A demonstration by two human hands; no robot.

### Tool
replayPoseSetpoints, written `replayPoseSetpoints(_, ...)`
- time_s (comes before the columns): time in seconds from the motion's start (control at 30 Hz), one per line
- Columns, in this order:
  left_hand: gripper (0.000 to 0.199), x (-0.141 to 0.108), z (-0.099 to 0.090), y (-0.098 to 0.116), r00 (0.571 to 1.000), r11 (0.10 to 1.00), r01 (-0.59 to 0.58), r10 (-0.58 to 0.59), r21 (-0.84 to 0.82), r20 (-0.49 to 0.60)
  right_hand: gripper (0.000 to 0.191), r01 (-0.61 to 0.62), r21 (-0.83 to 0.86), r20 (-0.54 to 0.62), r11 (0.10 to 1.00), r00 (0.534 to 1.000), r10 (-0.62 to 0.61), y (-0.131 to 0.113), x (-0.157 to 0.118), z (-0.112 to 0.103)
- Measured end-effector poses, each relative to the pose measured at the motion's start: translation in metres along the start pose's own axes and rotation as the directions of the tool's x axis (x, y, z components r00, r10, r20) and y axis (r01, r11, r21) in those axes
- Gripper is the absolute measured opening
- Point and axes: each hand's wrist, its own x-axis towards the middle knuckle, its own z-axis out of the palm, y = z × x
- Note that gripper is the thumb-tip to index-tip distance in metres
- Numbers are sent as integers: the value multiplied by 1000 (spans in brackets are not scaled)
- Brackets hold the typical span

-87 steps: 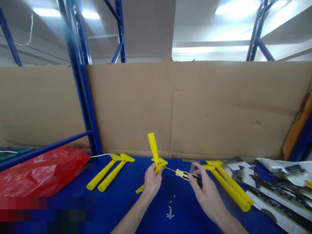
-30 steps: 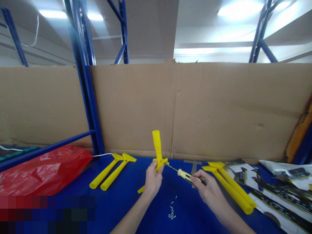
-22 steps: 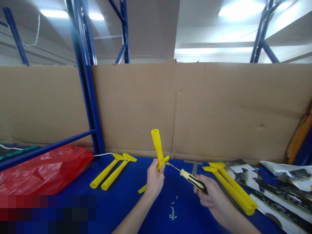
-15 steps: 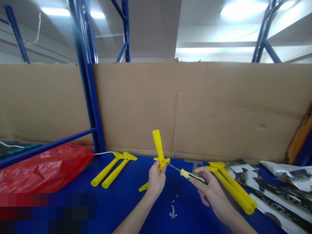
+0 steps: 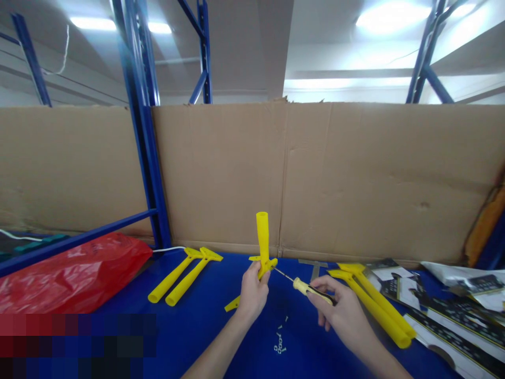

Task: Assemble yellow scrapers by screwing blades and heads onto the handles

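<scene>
My left hand (image 5: 253,291) is closed around a yellow plastic part (image 5: 263,239), whose hollow tube points up. A flat yellow end shows below and left of that hand. In my right hand (image 5: 342,310) is a screwdriver (image 5: 303,286) with a pale yellow and black handle, gripped between thumb and fingers. Its shaft points left, and the tip meets the side of the yellow part; the exact contact is too small to make out. Small screws and nuts (image 5: 280,342) lie on the blue table (image 5: 197,337) below and between the hands.
Two yellow handles (image 5: 179,281) lie left, beside a red plastic bag (image 5: 102,268). Two more yellow handles (image 5: 379,310) lie right, near black and white packaging (image 5: 453,321). A cardboard panel (image 5: 335,179) stands behind the table, with a blue metal post (image 5: 144,137) at left.
The yellow part's tube has swung from leaning left to nearly upright. My right hand's fingers have shifted on the screwdriver handle, which has moved slightly right and down.
</scene>
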Motion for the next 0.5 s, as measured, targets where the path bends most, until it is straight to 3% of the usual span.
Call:
replayPoseSetpoints(0.1,12,1,-1,-5,999,999,-49,49,-21,5,23,-146,207,-16,967,988,153,-3,0,3)
replayPoseSetpoints(0.2,14,0,-1,-6,996,995,-84,85,-52,9,18,-271,404,-21,873,952,305,-9,-1,3)
replayPoseSetpoints(0.33,19,0,-1,-1,993,986,-114,114,-120,-8,9,-458,572,123,681,868,481,-12,-2,2)
replayPoseSetpoints(0.4,20,0,0,3,994,986,-112,110,-122,-23,10,-457,572,129,681,870,475,-11,-2,2)
replayPoseSetpoints(0.5,17,0,2,6,995,993,-92,88,-75,-45,12,-396,502,82,769,907,413,-11,-3,3)
